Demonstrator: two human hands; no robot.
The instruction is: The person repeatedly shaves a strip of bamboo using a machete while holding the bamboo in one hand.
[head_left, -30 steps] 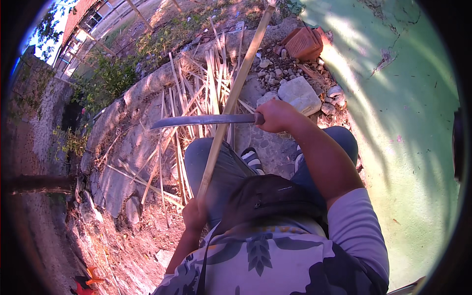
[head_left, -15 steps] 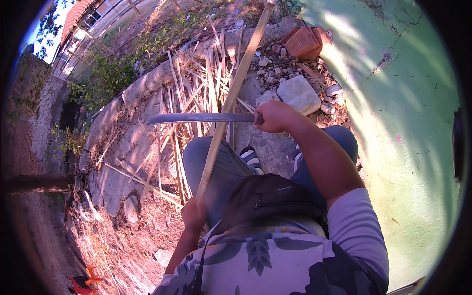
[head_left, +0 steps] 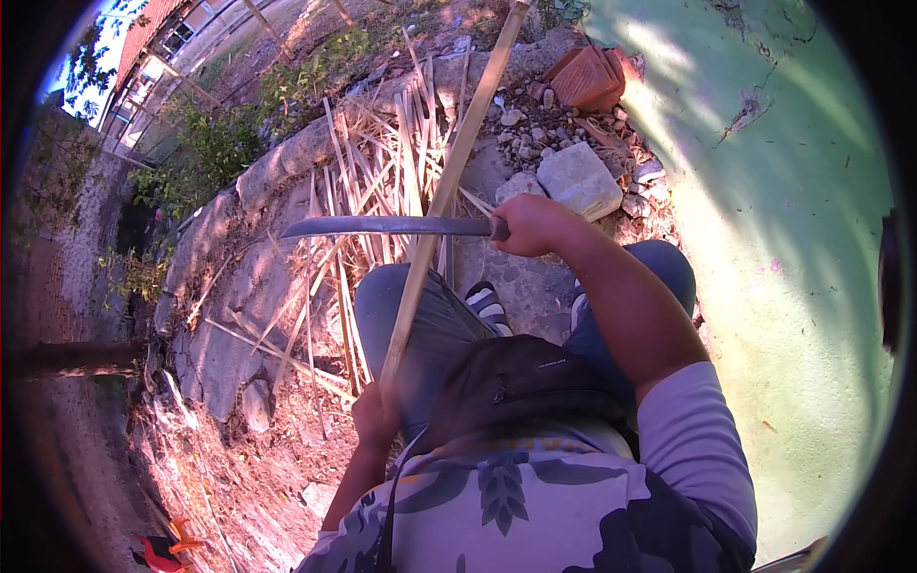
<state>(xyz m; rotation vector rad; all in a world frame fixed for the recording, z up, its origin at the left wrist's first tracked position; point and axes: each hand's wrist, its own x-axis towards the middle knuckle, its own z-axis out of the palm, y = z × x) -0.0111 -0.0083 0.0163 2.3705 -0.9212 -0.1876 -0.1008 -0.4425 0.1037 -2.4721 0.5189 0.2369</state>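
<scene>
My right hand (head_left: 531, 225) is closed round the short handle of a machete (head_left: 382, 226), whose long dark blade points left. The blade lies across a long pale bamboo strip (head_left: 457, 162) and appears to touch it. Low on the left, my left hand (head_left: 377, 414) grips the near end of that strip beside my thigh. From there the strip slants up over my left knee to the far edge of the view. Beneath and beyond the blade, a pile of split strips (head_left: 411, 158) covers the ground.
A green wall (head_left: 783, 286) rises close on my right. By its foot lie a pale stone block (head_left: 580, 182), rubble and stacked orange tiles (head_left: 586, 81). A low stone edge (head_left: 277, 172) curves round the left, with green plants (head_left: 220, 143) past it. My black bag (head_left: 516, 387) rests on my lap.
The machete and my right hand have shifted very slightly left and up along the strip. My left hand keeps its hold in the same place.
</scene>
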